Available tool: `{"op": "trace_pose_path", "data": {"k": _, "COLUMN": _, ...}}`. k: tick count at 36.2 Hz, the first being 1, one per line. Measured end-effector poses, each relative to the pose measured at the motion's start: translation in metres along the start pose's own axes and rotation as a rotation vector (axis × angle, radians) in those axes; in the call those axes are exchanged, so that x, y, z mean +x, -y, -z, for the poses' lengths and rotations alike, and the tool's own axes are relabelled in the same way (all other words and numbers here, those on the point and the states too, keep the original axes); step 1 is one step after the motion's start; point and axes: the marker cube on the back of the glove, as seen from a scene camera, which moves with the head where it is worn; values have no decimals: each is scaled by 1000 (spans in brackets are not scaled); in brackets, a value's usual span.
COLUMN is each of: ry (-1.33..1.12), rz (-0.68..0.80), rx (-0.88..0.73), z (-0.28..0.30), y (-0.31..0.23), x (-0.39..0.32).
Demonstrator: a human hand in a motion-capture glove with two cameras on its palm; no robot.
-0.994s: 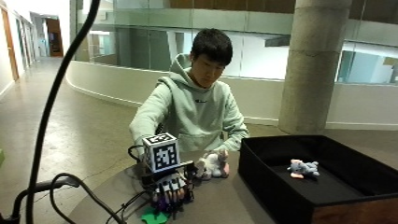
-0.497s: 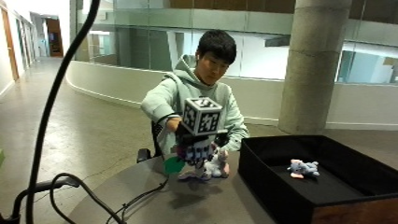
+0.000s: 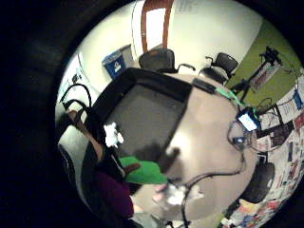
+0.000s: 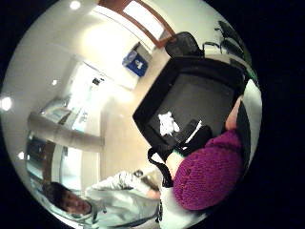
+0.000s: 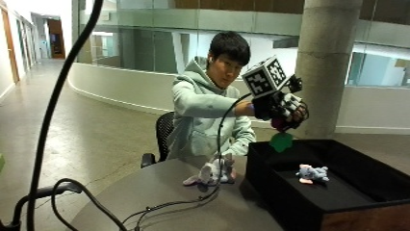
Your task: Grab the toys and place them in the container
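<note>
My black-gloved right hand point(image 5: 280, 107) has its grip clenched on a purple knitted soft toy with a green felt leaf point(image 5: 280, 137), held above the black rectangular container's point(image 5: 333, 192) near-left rim. It looks light and squashy, so pinching its knitted body should serve.

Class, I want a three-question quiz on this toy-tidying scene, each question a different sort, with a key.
1. True or false: the gloved right hand holds a purple and green toy above the black container.
2. How many toys already lie inside the container? A) none B) one C) three
3. Fill in: a pale plush toy is still on the ____, beside the container.

Key: 1 true; 2 B, the small plush; 3 table.
</note>
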Motion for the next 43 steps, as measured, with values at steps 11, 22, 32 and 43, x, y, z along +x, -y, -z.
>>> {"op": "trace_pose_path", "data": {"k": 11, "ry": 10, "rz": -60, "rx": -478, "z": -98, "y": 19, "x": -3}}
{"op": "trace_pose_path", "data": {"k": 22, "ry": -80, "rz": -109, "rx": -749, "z": -62, "y": -28, "x": 14}}
{"op": "trace_pose_path", "data": {"k": 32, "ry": -156, "rz": -55, "rx": -707, "z": 17, "y": -126, "x": 39}}
{"op": "trace_pose_path", "data": {"k": 43, "ry": -200, "rz": 27, "rx": -660, "z": -21, "y": -277, "x": 92}}
